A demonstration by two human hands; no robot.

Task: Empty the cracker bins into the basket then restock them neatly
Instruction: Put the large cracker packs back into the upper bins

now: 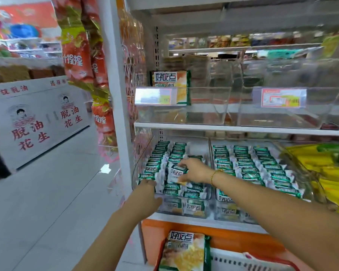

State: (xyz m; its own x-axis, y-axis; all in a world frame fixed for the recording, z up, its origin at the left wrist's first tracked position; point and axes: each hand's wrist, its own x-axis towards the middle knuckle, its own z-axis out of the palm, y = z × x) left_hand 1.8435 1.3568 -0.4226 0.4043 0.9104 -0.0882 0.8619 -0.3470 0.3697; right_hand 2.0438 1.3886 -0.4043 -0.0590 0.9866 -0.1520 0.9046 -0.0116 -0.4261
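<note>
Two clear bins sit side by side on the lower shelf. The left bin [139, 163] holds rows of small green-and-white cracker packets [160, 153]. The right bin [301, 173] is filled with neat rows of the same packets [249, 163]. My right hand [194, 171] reaches into the left bin and pinches one upright packet [176, 173]. At the bin's front left corner my left hand [147, 189] grips the packets there. A white basket [243, 261] with a red handle shows at the bottom edge, and a large cracker bag [184, 253] stands beside it.
The upper shelf carries two nearly bare clear bins [204, 112] with price tags and one large cracker bag [170, 87]. Yellow snack bags [325, 173] fill the bin at right. Red hanging snack bags [82, 61] flank the white shelf post. At left runs an aisle floor [47, 182].
</note>
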